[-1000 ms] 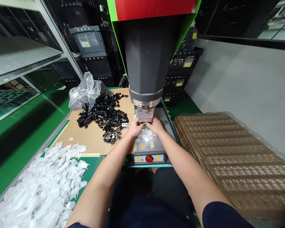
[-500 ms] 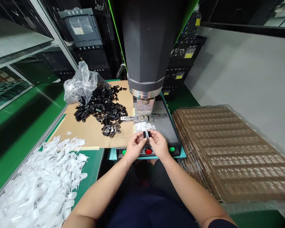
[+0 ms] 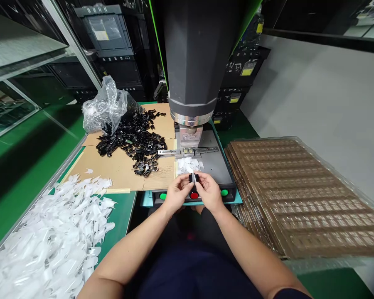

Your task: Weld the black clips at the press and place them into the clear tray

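Positions taken from the machine (image 3: 191, 62), a dark column with green edging.

Far left of the machine: a metal shelf (image 3: 18, 45), below and beside it glossy green floor (image 3: 15, 166). Nearer me, left of the machine, a broad heap of white pieces (image 3: 50, 236) covers much of the green desk (image 3: 121, 216); a few reach the cardboard (image 3: 99, 174) laid beyond. On that cardboard, just left of the machine, a loose pile of black parts (image 3: 127, 137) lies against a crumpled clear bag (image 3: 106, 104). Behind these, left of the machine, a grey crate (image 3: 107, 33) sits on black crates (image 3: 121, 74).

In front of the machine's column: my left hand (image 3: 176, 195), thumb and fingers pinched on a left black piece (image 3: 190, 178). Alongside it, a right black piece (image 3: 196, 177) with something pale showing between; whether the two are joined, I cannot tell. My right hand (image 3: 210, 193) grips that second piece the same way. Both pieces are above the front of the machine's base (image 3: 218, 172), near some white slips (image 3: 188, 165) lying on it. A red button (image 3: 194, 194) shows below my fingers.

Right of the machine: stacked brown ribbed trays (image 3: 299, 187), more black crates (image 3: 233, 97) behind, then a plain grey wall (image 3: 314, 91).
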{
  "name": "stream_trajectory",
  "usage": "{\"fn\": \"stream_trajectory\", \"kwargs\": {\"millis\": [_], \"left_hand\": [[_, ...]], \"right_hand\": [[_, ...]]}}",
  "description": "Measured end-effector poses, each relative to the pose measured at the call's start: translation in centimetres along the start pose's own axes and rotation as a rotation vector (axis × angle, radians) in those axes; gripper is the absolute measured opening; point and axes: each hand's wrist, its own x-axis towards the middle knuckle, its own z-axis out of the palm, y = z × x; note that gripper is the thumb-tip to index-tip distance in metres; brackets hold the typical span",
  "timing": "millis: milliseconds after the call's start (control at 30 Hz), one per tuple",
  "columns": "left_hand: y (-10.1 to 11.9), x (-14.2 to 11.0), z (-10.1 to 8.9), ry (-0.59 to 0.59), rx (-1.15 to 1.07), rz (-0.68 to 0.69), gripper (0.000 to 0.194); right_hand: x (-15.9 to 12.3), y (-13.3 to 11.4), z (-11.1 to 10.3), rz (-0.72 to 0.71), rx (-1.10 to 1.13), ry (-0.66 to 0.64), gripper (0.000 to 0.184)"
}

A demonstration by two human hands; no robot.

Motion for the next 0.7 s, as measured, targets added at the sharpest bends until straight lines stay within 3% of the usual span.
{"fn": "stream_trajectory", "kwargs": {"millis": [233, 467, 700], "left_hand": [[0.9, -0.3, 0.4, 0.0, -0.065, -0.026, 0.048], [1.7, 0.0, -0.4, -0.069, -0.355, -0.287, 0.056], [1.5, -0.2, -0.6, -0.109, -0.452, -0.325, 0.047]], "right_hand": [[-0.2, -1.0, 0.5, 0.05, 0.167, 0.032, 0.043], [-0.2, -2.6, 0.4, 0.159, 0.287, 0.078, 0.045], [-0.3, -4.0, 0.9, 0.258, 0.483, 0.052, 0.041]]}}
